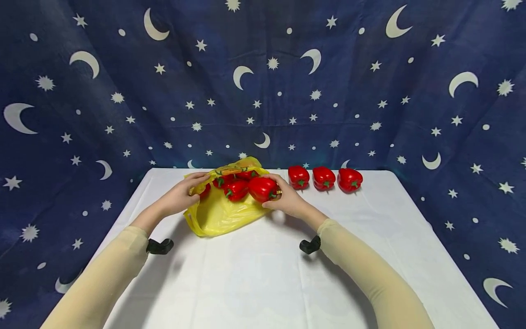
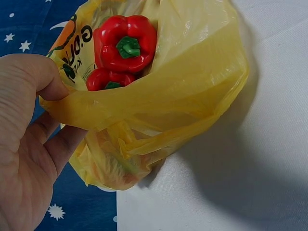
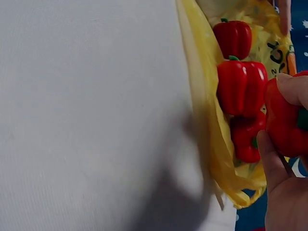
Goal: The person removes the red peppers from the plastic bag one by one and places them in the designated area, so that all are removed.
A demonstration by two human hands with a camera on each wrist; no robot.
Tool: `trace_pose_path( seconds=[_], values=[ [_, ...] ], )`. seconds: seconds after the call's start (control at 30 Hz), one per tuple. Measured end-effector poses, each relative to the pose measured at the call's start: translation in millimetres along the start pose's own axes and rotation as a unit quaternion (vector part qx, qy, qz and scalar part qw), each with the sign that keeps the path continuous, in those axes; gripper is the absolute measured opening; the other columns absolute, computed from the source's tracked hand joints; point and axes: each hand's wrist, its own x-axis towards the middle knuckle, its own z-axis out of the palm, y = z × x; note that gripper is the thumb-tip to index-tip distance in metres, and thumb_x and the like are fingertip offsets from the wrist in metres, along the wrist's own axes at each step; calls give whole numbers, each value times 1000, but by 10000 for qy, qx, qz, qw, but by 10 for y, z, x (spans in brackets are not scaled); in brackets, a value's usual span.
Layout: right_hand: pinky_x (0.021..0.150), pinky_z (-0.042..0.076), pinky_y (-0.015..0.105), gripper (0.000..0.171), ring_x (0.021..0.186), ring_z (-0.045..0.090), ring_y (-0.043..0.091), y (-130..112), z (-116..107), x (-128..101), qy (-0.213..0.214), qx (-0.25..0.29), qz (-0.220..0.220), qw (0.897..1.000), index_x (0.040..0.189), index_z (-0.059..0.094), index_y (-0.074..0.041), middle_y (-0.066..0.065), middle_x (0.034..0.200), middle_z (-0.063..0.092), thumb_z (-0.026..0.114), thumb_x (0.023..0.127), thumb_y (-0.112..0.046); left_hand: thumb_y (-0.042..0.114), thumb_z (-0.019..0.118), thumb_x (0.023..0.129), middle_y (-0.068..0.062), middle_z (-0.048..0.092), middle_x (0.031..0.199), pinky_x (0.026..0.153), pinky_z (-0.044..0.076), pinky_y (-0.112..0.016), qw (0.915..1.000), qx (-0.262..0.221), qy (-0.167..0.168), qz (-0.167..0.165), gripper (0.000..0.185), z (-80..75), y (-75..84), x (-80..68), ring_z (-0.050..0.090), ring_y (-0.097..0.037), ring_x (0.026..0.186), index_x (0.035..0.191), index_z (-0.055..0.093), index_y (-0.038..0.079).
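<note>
White cloth covers the table (image 1: 255, 274). One red pepper (image 1: 262, 188), smooth and light, sits at the floppy yellow bag (image 1: 222, 212) mouth, right hand (image 1: 287, 199) fingers curled round it. Left hand (image 1: 181, 196) pinches the thin rim.

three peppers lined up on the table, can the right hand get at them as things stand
Probably not yet: the right hand already grips a red pepper. The three peppers sit just beside it with nothing between.

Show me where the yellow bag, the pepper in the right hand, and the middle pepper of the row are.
yellow bag (image 1: 218, 217), head view, lower front wall.
held pepper (image 1: 261, 188), head view, its red body.
middle pepper (image 1: 323, 177), head view, its red body.
</note>
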Motion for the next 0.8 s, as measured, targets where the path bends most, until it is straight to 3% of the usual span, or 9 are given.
trace_pose_path(
  seconds=[0.4, 0.8],
  values=[
    [96, 56, 41, 88, 124, 54, 31, -34, -401, -175, 380, 6, 186, 9991, 151, 42, -32, 6, 147, 46, 88, 78, -10, -3, 56, 92, -10, 26, 165, 110, 41, -56, 9999, -91, -2, -51, 69, 7, -3, 14, 36, -35, 145, 158, 40, 9],
    [100, 53, 48, 92, 128, 52, 36, 30, -847, -383, 799, -118, 352, 9961, 153, 38, -32, 10, 150, 44, 88, 79, -10, -3, 56, 93, -11, 26, 165, 108, 44, -54, 9999, -114, -10, -49, 69, 18, -36, 19, 38, -35, 143, 159, 38, 10]
  ],
)
